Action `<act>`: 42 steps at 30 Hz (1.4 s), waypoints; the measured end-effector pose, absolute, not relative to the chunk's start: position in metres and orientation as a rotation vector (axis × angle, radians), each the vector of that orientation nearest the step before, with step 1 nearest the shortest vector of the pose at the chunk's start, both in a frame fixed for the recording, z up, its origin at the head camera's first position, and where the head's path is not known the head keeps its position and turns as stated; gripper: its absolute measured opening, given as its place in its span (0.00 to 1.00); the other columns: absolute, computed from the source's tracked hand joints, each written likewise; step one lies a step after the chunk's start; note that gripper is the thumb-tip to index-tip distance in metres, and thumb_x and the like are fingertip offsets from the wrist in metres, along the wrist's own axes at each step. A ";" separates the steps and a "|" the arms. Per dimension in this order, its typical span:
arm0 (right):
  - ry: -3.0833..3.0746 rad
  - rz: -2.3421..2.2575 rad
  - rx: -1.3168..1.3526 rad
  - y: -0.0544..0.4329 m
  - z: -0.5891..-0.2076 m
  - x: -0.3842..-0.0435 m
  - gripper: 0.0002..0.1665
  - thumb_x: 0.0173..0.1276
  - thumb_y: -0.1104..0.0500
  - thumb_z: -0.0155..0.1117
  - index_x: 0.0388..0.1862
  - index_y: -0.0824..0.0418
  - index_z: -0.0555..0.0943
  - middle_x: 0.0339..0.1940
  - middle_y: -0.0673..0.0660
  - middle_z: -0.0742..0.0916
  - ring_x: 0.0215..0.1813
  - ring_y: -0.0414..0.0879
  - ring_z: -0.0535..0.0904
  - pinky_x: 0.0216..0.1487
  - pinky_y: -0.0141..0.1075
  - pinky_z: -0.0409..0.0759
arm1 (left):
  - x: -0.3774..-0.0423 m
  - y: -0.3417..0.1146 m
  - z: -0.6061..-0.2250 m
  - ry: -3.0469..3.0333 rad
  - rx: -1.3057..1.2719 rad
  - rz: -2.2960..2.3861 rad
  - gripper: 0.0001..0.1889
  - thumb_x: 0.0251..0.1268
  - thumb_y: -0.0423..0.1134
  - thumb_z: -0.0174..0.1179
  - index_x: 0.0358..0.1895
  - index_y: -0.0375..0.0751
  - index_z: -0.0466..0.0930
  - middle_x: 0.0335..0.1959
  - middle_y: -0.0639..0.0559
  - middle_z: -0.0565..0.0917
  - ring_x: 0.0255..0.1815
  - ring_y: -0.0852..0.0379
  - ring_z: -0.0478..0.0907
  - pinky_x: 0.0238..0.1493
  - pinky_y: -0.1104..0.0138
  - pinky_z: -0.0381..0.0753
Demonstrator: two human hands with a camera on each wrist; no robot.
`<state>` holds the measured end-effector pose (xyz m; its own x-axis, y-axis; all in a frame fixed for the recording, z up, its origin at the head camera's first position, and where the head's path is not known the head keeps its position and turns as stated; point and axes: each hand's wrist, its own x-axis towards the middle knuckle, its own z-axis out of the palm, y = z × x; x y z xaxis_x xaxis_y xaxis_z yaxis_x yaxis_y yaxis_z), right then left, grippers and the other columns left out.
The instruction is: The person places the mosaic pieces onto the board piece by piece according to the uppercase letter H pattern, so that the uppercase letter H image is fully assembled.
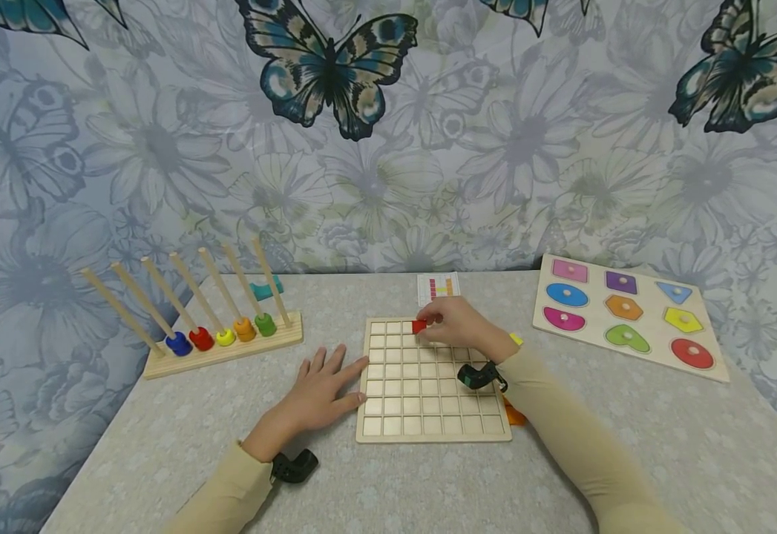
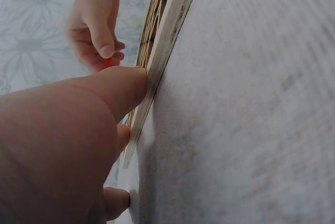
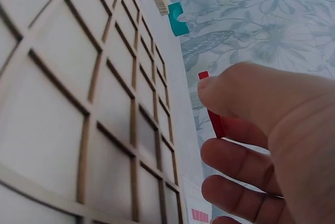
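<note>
A wooden grid board (image 1: 428,382) with rows of square cells lies on the table. Over its far edge my right hand (image 1: 458,324) pinches a small red square tile (image 1: 418,326) between thumb and fingers. In the right wrist view the red tile (image 3: 215,122) stands on edge in the grip, close over the far cells. My left hand (image 1: 319,389) lies to the board's left with fingers spread, thumb and index fingertips at its left edge. The left wrist view shows the left thumb (image 2: 125,85) against the board's side (image 2: 170,30).
A small printed card (image 1: 438,286) lies behind the board. Orange pieces (image 1: 513,415) show at its right edge, partly under my right sleeve. At left stands a wooden peg rack (image 1: 228,345) with colored rings; a teal piece (image 1: 266,288) lies behind. A shape puzzle board (image 1: 628,319) is at right.
</note>
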<state>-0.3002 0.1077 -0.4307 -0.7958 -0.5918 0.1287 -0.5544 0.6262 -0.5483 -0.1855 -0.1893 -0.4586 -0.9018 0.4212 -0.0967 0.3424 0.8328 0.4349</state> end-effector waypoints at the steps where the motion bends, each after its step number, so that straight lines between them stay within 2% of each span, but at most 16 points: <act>1: 2.771 -0.897 -0.971 0.107 -0.432 -0.300 0.15 0.64 0.57 0.71 0.49 0.60 0.90 0.44 0.55 0.91 0.43 0.46 0.83 0.48 0.39 0.82 | -0.186 -0.190 -0.459 2.826 0.594 0.618 0.33 0.77 0.55 0.55 0.80 0.51 0.62 0.82 0.27 0.51 0.81 0.19 0.39 0.72 0.24 0.41; 4: 2.768 -0.882 -0.950 0.106 -0.434 -0.300 0.16 0.65 0.56 0.72 0.49 0.60 0.90 0.44 0.54 0.91 0.41 0.44 0.82 0.47 0.38 0.81 | -0.186 -0.190 -0.460 2.830 0.597 0.622 0.33 0.77 0.55 0.55 0.80 0.51 0.63 0.82 0.27 0.52 0.81 0.19 0.39 0.72 0.24 0.41; 10: 2.764 -0.879 -0.913 0.103 -0.438 -0.299 0.18 0.65 0.53 0.75 0.50 0.60 0.89 0.48 0.55 0.91 0.45 0.45 0.84 0.50 0.40 0.83 | -0.187 -0.190 -0.460 2.822 0.594 0.627 0.33 0.77 0.55 0.56 0.80 0.52 0.63 0.82 0.28 0.51 0.81 0.20 0.39 0.73 0.24 0.40; 18: 2.742 -0.899 -0.960 0.099 -0.442 -0.300 0.17 0.66 0.54 0.75 0.50 0.61 0.90 0.44 0.55 0.91 0.40 0.41 0.84 0.43 0.34 0.82 | -0.187 -0.190 -0.459 2.819 0.594 0.627 0.33 0.77 0.56 0.55 0.80 0.51 0.62 0.82 0.28 0.52 0.81 0.19 0.40 0.72 0.24 0.41; 26: 2.749 -0.880 -0.949 0.095 -0.445 -0.299 0.16 0.66 0.53 0.75 0.50 0.59 0.90 0.48 0.55 0.91 0.43 0.43 0.84 0.44 0.35 0.82 | -0.187 -0.191 -0.461 2.824 0.611 0.622 0.33 0.77 0.56 0.54 0.80 0.52 0.62 0.82 0.28 0.52 0.81 0.19 0.40 0.72 0.24 0.41; 42: 2.752 -0.823 -0.965 0.090 -0.446 -0.297 0.12 0.67 0.56 0.72 0.47 0.59 0.90 0.43 0.54 0.90 0.41 0.42 0.81 0.44 0.35 0.80 | -0.187 -0.190 -0.459 2.820 0.596 0.614 0.33 0.77 0.56 0.55 0.80 0.51 0.62 0.82 0.28 0.52 0.81 0.19 0.40 0.72 0.24 0.42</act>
